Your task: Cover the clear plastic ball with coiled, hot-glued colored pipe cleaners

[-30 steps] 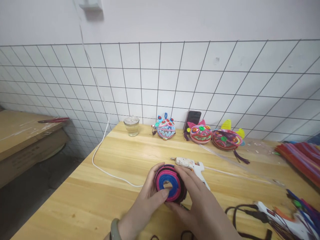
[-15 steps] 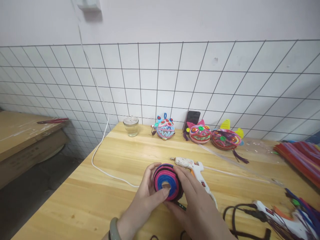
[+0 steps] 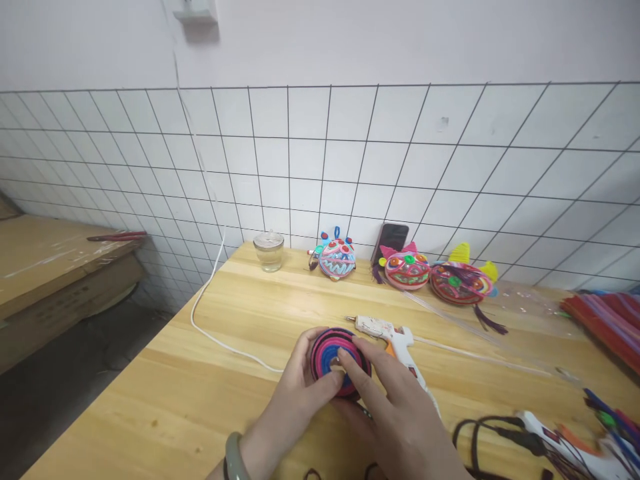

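Observation:
A round coil of pink, blue and dark pipe cleaners point(image 3: 336, 353) rests low over the wooden table point(image 3: 165, 400), held between both hands. My left hand point(image 3: 295, 393) cups its left edge with the thumb pressed on the front. My right hand point(image 3: 395, 413) holds the right side, fingers lying across the face near the centre hole. A white hot glue gun point(image 3: 393, 337) lies just behind the coil, its cord trailing right.
Three finished pipe-cleaner faces point(image 3: 337, 257) point(image 3: 406, 269) point(image 3: 463, 280) line the tiled wall, with a phone point(image 3: 390, 237) propped behind and a glass jar point(image 3: 269, 250) left of them. Pipe-cleaner bundles point(image 3: 607, 323) lie at right, a second glue gun point(image 3: 555, 433) and dark cords at front right. A white cable point(image 3: 210, 333) crosses the table's left.
The coil has tilted flatter toward the table, and my right fingers have slid over its face toward the centre. The view has shifted slightly left.

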### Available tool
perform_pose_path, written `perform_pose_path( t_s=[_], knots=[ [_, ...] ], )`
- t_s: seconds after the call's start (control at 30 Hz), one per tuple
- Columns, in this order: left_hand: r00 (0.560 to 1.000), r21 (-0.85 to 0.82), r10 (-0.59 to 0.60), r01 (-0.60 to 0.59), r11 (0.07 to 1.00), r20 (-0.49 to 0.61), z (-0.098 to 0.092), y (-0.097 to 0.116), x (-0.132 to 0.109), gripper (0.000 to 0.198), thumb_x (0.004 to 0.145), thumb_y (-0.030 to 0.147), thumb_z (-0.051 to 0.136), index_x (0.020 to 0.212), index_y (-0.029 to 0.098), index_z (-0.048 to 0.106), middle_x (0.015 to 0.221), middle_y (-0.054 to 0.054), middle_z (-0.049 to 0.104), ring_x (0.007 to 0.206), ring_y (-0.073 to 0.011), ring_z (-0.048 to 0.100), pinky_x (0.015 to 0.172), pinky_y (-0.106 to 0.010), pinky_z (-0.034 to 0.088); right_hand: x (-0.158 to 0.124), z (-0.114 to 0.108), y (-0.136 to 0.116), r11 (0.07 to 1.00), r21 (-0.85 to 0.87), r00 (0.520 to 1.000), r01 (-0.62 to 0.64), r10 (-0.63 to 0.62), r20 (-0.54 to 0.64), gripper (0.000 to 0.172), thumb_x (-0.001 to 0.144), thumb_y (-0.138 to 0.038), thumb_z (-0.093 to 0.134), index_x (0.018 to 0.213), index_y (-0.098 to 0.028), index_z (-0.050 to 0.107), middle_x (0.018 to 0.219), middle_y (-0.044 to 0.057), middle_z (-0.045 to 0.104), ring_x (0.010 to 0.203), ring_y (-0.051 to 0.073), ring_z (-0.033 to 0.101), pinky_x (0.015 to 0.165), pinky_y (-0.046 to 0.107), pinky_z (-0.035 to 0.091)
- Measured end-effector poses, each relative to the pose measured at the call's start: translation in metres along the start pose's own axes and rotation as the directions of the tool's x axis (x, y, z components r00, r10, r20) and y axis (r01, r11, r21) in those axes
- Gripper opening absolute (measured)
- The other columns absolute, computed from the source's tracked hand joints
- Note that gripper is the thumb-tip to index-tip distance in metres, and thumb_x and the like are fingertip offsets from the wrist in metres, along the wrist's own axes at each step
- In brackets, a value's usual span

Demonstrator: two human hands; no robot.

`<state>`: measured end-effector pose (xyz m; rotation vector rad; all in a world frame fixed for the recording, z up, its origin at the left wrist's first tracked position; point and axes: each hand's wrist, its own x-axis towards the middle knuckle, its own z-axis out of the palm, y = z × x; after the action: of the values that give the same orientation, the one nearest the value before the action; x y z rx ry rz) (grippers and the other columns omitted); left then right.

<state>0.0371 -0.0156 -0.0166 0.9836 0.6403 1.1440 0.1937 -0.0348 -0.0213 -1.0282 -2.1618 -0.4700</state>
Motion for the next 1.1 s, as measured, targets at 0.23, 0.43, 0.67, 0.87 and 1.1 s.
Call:
perform_pose_path(
  t_s=[0.23, 0.43, 0.67, 0.87, 1.1],
  knots=[
    [1.000, 0.069, -0.012, 0.013, 0.998, -0.020, -0.004, -0.001, 0.002, 0.037, 0.078, 0.022, 0.067, 0.112, 0.022, 0.053, 0.113, -0.006, 0.063, 0.109, -0.0223, 0.055, 0.092, -0.033, 0.044, 0.003, -0.002, 0.000, 0.988, 0.107, 0.991, -0.109, 0.099, 0.094, 0.038, 0.086, -0.023, 0.054, 0.123, -0.013, 0.051, 0.118, 0.021, 0.054, 0.104, 0.032, 0.058, 0.074, 0.048, 0.056],
    [0.999, 0.087, 0.020, -0.016, 0.996, -0.045, -0.010, -0.002, 0.009, 0.044, 0.074, 0.030, 0.071, 0.112, 0.021, 0.053, 0.116, -0.008, 0.063, 0.110, -0.0234, 0.055, 0.094, -0.034, 0.042, 0.014, -0.024, 0.014, 0.821, 0.369, 0.900, -0.435, 0.407, 0.155, 0.025, 0.085, -0.032, 0.057, 0.107, -0.023, 0.061, 0.118, 0.012, 0.062, 0.109, 0.025, 0.059, 0.087, 0.042, 0.052],
    [0.993, 0.077, 0.098, -0.094, 0.993, -0.060, -0.015, -0.006, 0.015, 0.060, 0.061, 0.036, 0.080, 0.111, 0.021, 0.052, 0.113, -0.009, 0.064, 0.108, -0.0243, 0.057, 0.092, -0.032, 0.045, 0.015, -0.039, 0.027, 0.873, 0.342, 0.932, -0.349, 0.363, 0.023, 0.012, 0.085, -0.017, 0.056, 0.081, -0.024, 0.063, 0.080, 0.000, 0.072, 0.087, 0.014, 0.068, 0.086, 0.022, 0.049],
    [0.984, 0.102, 0.102, -0.087, 0.991, -0.149, -0.016, -0.006, 0.016, 0.069, 0.054, 0.035, 0.083, 0.113, 0.021, 0.049, 0.115, -0.010, 0.061, 0.108, -0.0271, 0.057, 0.093, -0.035, 0.045, 0.011, -0.041, 0.028, 0.881, 0.289, 0.927, -0.376, 0.359, 0.112, 0.017, 0.091, -0.021, 0.045, 0.078, -0.025, 0.055, 0.076, 0.000, 0.067, 0.081, 0.014, 0.066, 0.066, 0.020, 0.050],
    [0.948, 0.194, 0.156, -0.104, 0.975, -0.276, -0.025, -0.009, 0.022, 0.070, 0.057, 0.044, 0.079, 0.115, 0.019, 0.047, 0.117, -0.012, 0.059, 0.114, -0.0279, 0.052, 0.098, -0.037, 0.040, 0.014, -0.041, 0.037, 0.644, 0.453, 0.768, -0.616, 0.619, 0.165, 0.016, 0.089, -0.034, 0.049, 0.077, -0.024, 0.054, 0.068, -0.001, 0.060, 0.061, 0.014, 0.059, 0.051, 0.022, 0.046]
  ],
)
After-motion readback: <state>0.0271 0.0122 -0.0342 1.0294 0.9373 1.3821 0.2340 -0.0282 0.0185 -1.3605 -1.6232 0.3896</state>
